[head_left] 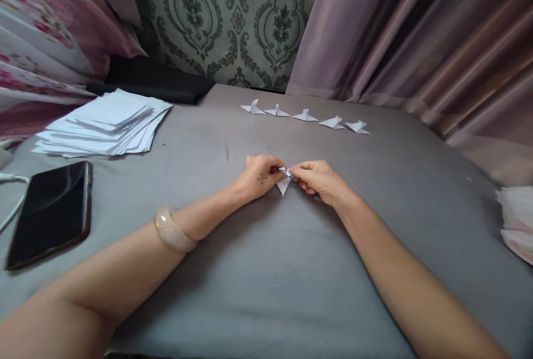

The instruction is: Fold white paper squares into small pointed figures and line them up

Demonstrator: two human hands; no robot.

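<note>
Between my two hands is a small folded white paper figure [283,186], one pointed part hanging down toward me. My left hand [263,176] pinches its left side between thumb and fingers. From the right, my right hand [314,177] grips the upper right part with its fingertips. Both hands are just over the grey cloth surface, and the fingers cover part of the folds. Beyond them stands a row of several similar folded paper figures [305,115], each with a raised point and spread sides.
A loose stack of white paper sheets [104,126] lies at the left. In front of it is a dark tablet or phone [52,209] beside a white cable [16,203]. Black folded cloth [162,79] lies at the back; a pale bundle [516,220] sits at the right edge.
</note>
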